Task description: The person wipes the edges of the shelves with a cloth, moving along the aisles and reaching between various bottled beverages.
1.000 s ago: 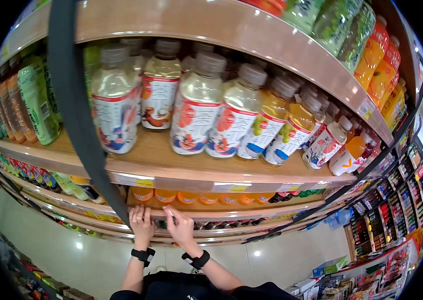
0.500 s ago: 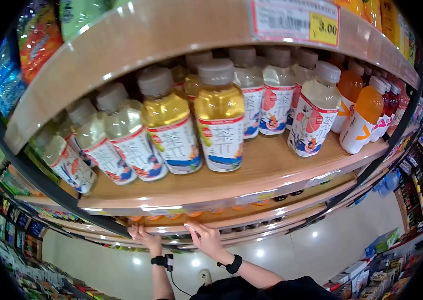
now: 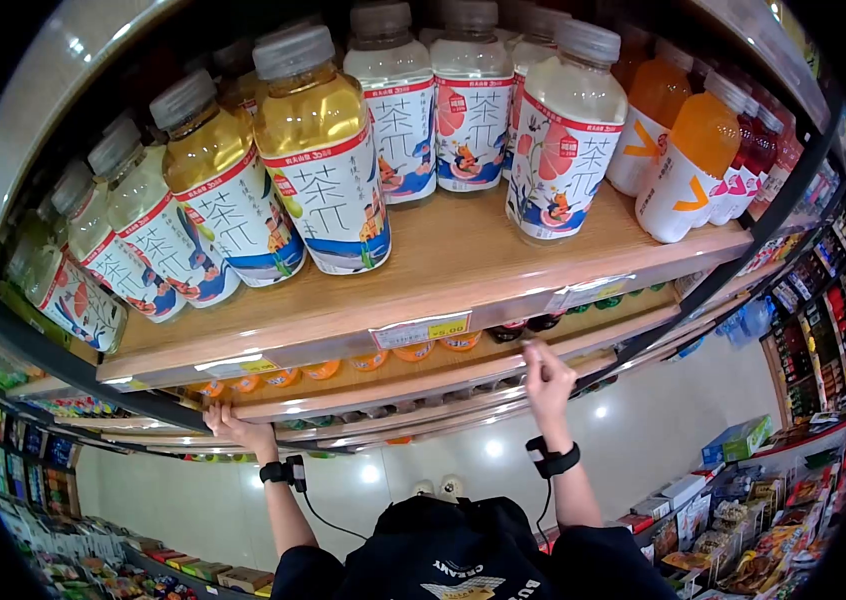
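My left hand (image 3: 239,430) is at the front edge of a lower shelf (image 3: 343,402), at the left end, its fingers stretched out against the edge. Further right, my right hand (image 3: 549,384) is raised in front of the same shelf with its fingers pinched together. What the pinch holds, if anything, is too small to make out. Just behind those fingertips are dark bottle tops (image 3: 543,322). Left of them runs a row of orange bottle tops (image 3: 368,360). A black strap with a small device and cable sits on each wrist.
Above, a wooden shelf (image 3: 443,265) holds several tea bottles (image 3: 328,190), a grapefruit-label bottle (image 3: 568,140) and orange drink bottles (image 3: 688,160). A price tag (image 3: 421,330) hangs on its edge. Packaged goods (image 3: 743,520) stand behind on the right, above a tiled floor (image 3: 373,490).
My right hand has moved right and up, away from my left hand. My left hand has shifted left along the shelf edge. The view has moved so the upper bottles appear larger and higher.
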Available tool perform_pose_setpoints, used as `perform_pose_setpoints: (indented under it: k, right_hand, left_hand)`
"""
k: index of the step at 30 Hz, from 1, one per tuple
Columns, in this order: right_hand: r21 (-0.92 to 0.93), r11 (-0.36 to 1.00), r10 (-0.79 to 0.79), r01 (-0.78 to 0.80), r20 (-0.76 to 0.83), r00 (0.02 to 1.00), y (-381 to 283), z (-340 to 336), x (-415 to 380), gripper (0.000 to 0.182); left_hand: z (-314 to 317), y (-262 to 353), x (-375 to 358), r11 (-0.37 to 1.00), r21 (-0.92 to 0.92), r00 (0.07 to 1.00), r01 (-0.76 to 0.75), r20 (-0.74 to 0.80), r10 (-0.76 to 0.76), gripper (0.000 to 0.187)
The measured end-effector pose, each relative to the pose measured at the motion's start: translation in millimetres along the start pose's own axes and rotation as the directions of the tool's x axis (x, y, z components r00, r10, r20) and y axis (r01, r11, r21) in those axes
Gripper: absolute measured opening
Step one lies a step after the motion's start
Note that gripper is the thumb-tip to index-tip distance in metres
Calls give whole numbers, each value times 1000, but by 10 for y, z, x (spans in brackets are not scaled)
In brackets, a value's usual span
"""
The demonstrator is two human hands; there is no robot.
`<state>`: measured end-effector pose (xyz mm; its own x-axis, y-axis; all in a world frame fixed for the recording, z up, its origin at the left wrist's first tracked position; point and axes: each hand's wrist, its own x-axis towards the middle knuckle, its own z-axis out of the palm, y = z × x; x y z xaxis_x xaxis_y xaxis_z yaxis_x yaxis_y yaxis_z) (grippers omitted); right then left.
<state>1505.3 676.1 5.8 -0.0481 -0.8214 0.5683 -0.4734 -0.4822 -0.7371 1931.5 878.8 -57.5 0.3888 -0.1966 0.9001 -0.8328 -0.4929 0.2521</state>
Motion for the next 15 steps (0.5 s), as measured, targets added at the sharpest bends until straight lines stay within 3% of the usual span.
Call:
perform_pose_setpoints:
  k: [2, 5, 8, 12, 15]
  right_hand:
    - [-149, 986, 75, -70, 25, 997, 63, -193, 112, 16]
    - [-1, 996, 84, -84, -43, 995, 55, -241, 159, 17]
    - [-1, 998, 58, -58, -119, 991, 53, -159, 141, 16]
    - [-54, 994, 82, -94, -196, 977, 98, -73, 93, 15]
    - [26, 997, 78, -74, -292, 953, 108, 35, 95, 15]
  left_hand:
    - [12, 0, -14, 1000, -21, 1000, -3, -5, 3, 57]
    - [-7, -12, -38, 1000, 8, 999, 29, 27, -29, 53]
    - [23, 33, 15, 1000, -15, 998, -27, -61, 26, 44]
    - [-25, 69, 10, 1000, 12, 1000, 21, -9, -21, 41]
    - [-19, 13, -20, 1000, -15, 1000, -3, -2, 3, 41]
